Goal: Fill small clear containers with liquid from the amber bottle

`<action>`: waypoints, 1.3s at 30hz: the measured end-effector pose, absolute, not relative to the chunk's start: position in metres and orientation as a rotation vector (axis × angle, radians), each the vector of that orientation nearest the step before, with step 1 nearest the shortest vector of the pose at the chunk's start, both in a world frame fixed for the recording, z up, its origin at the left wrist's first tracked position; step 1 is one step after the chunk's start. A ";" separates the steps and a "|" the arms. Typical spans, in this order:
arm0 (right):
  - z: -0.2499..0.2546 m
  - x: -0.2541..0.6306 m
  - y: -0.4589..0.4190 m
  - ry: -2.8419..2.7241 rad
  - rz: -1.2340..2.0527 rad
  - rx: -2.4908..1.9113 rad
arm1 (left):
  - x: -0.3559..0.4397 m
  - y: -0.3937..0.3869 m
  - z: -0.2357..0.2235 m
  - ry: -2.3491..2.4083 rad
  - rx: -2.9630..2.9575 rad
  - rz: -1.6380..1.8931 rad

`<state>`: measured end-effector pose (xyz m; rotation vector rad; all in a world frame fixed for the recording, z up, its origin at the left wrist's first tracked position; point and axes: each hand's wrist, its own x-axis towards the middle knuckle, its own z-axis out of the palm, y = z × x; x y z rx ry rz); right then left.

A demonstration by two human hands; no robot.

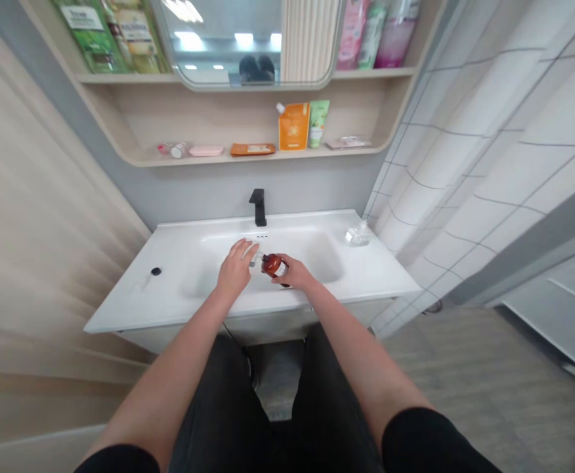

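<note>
An amber glass bottle [272,265] with a white label lies tilted on its side above the white washbasin [287,222]. My right hand [296,271] is shut on its lower end, and a small black part [284,285] shows under that hand. My left hand [235,268] sits just left of the bottle with its fingers spread. A small clear piece [254,261] lies by those fingertips, but I cannot tell what it is or whether the hand holds it.
A black faucet [258,207] stands at the basin's back. A clear glass dish [357,234] sits at the right, and a small black round object [156,270] lies at the left. Above are a mirror [228,39] and a shelf [258,157] with toiletries. Tiled walls and a curved wooden panel flank the basin.
</note>
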<state>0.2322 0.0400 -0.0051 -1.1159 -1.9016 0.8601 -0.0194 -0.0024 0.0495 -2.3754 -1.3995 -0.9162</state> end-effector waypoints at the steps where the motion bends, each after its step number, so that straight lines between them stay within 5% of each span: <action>1: -0.005 0.232 0.040 -1.894 0.857 -1.111 | -0.019 -0.002 0.051 -1.395 -2.375 -0.910; 39: 0.005 0.234 0.033 -1.795 0.826 -1.093 | -0.010 0.009 0.093 -1.282 -2.464 -0.732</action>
